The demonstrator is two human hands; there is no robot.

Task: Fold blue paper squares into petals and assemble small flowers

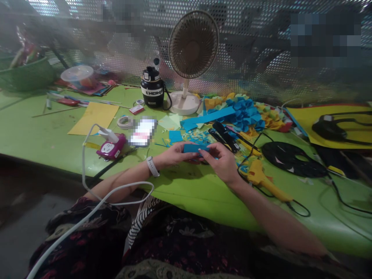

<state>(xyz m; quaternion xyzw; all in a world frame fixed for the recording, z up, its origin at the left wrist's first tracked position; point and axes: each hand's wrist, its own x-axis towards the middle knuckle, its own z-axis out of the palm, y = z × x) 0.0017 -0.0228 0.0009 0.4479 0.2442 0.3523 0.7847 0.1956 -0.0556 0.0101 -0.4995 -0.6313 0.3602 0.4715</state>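
Observation:
My left hand [174, 153] and my right hand [221, 162] meet over the green table [122, 155], both pinching a folded strip of teal-blue paper [195, 148] between them. A yellow hot glue gun [263, 180] lies on its side to the right of my right hand. Black-handled scissors [225, 136] rest just beyond my fingers, on scattered paper scraps [197, 136]. A white watch [152, 166] circles my left wrist.
A white cable [87, 170] runs across my left forearm to a pink power socket [112, 146]. Beyond stand a tape roll [124, 122], a black bottle [152, 87], a fan [192, 50], blue paper flowers [244, 114] and yellow card [94, 118]. Perforated metal stands behind.

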